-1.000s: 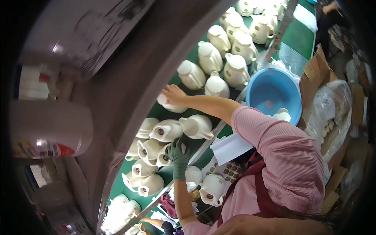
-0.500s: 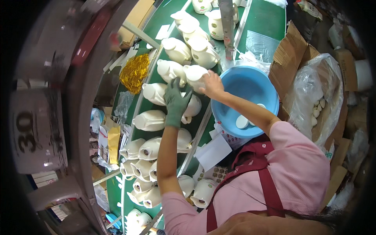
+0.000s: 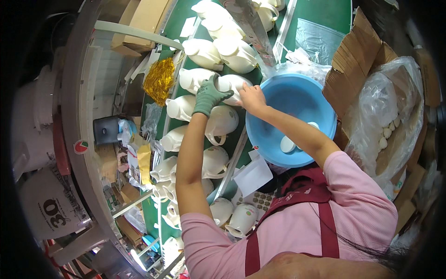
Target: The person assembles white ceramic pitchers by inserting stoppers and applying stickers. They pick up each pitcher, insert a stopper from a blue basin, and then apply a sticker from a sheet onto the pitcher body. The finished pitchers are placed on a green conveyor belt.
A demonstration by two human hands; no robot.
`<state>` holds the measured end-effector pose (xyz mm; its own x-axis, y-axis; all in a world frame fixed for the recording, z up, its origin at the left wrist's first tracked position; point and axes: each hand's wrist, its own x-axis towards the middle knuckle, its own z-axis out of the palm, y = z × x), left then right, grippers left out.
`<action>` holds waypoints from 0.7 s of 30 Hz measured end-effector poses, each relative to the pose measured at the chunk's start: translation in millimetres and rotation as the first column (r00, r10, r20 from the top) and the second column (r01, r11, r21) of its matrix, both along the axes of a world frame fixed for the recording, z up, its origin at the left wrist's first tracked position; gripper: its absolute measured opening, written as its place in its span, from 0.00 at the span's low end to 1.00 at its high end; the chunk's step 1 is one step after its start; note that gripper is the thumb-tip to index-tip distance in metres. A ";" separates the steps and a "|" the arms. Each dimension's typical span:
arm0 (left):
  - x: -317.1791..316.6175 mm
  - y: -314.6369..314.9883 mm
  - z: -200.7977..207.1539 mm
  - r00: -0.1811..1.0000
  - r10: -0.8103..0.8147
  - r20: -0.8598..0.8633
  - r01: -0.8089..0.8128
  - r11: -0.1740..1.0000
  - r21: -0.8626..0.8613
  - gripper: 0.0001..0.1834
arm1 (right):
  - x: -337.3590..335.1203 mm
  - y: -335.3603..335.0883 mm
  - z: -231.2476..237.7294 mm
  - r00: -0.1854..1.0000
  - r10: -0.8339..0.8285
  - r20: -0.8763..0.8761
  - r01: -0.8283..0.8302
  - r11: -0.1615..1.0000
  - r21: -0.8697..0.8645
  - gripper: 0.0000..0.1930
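A cream-white jug (image 3: 231,84) lies between my hands among rows of similar jugs on a green bench. My left hand (image 3: 210,96), in a dark green glove, grips its left side, with the thumb stretched along its lower part. Bare fingers of my right hand (image 3: 253,97) press against its right side, near the blue basin. Another jug (image 3: 191,79) lies just left of the glove. Below the glove is a jug with a handle (image 3: 223,122). My left forearm hides parts of the jugs nearer me.
A blue basin (image 3: 320,100) holds white round lids (image 3: 287,144). Right of it stands an open carton (image 3: 348,60) with clear plastic and small white pieces. A metal post (image 3: 248,28) crosses above the bench. Gold tinsel (image 3: 159,81) lies at the left edge; white paper (image 3: 253,176) lies nearer me.
My view has shifted and tilted. The gloved left hand has turned, its thumb now reaching right along the jug's side. My right hand stays at the same jug, its fingers lower on it.
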<state>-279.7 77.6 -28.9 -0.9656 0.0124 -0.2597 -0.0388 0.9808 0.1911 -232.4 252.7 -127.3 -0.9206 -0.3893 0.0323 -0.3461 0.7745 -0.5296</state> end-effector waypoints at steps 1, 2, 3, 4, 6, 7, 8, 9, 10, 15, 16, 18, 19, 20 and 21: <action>1.4 1.7 -5.2 0.999 -0.019 -0.041 0.021 0.999 0.046 0.57 | -0.4 0.2 -0.6 1.000 0.009 -0.004 -0.009 1.000 0.012 0.22; 1.2 0.8 -8.7 1.000 0.006 -0.026 -0.005 1.000 0.030 0.56 | -1.2 -0.3 -1.3 1.000 0.020 0.016 -0.020 1.000 0.004 0.22; -0.5 4.0 -9.4 1.000 0.025 -0.011 -0.024 1.000 0.018 0.56 | -2.8 0.8 -1.7 0.999 0.026 0.038 -0.026 1.000 -0.002 0.22; -1.6 6.9 -10.1 0.999 0.044 0.004 -0.044 0.999 0.005 0.56 | -3.8 1.9 -2.0 0.998 0.032 0.059 -0.032 0.999 -0.008 0.22; -3.8 14.0 -10.8 0.999 0.039 0.029 -0.038 0.998 -0.042 0.55 | -2.6 2.1 -3.5 1.000 0.007 0.013 -0.007 1.000 -0.025 0.21; -5.2 16.7 -9.6 0.998 0.036 0.042 -0.034 0.997 -0.066 0.55 | -2.2 2.2 -4.8 1.000 -0.007 -0.011 0.006 0.999 -0.035 0.21; -6.9 17.8 -7.9 0.997 0.024 0.079 -0.017 0.996 -0.087 0.57 | -2.8 1.7 -5.9 1.000 0.006 0.011 -0.005 1.000 -0.024 0.21; -9.8 18.6 -7.6 0.993 0.008 0.118 0.005 0.994 -0.107 0.60 | -3.9 0.6 -4.8 0.999 0.013 0.034 -0.013 1.000 -0.014 0.22; -12.4 19.2 -7.2 0.988 -0.008 0.157 0.028 0.991 -0.127 0.62 | -4.8 -0.3 -3.6 0.998 0.020 0.058 -0.020 1.000 -0.004 0.23; -6.8 27.9 15.1 0.993 0.096 0.065 -0.076 0.963 -0.260 0.70 | -4.0 0.4 -4.8 1.000 -0.006 -0.005 0.006 1.000 -0.008 0.22; -11.9 23.5 8.5 0.975 0.130 0.181 -0.092 0.974 -0.205 0.65 | -1.5 -1.1 -6.2 0.999 -0.010 -0.036 0.009 1.000 -0.027 0.21; -10.0 11.1 -7.5 0.982 0.001 0.189 0.026 0.990 -0.139 0.54 | -0.3 -3.9 -3.3 1.000 0.014 0.010 -0.014 1.000 -0.004 0.23; -15.4 12.5 16.9 0.944 -0.112 0.310 0.115 0.993 0.008 0.57 | -2.3 -1.0 -3.6 0.999 0.018 0.036 -0.018 1.000 0.014 0.24; -18.6 2.7 13.1 0.968 -0.169 0.187 0.198 0.969 -0.150 0.59 | -3.5 1.9 -3.9 1.000 0.014 0.026 -0.014 1.000 0.010 0.24; -19.5 4.9 18.9 0.967 -0.244 0.072 0.254 0.915 -0.313 0.61 | -4.2 2.6 -5.9 1.000 0.010 0.018 -0.010 1.000 0.005 0.24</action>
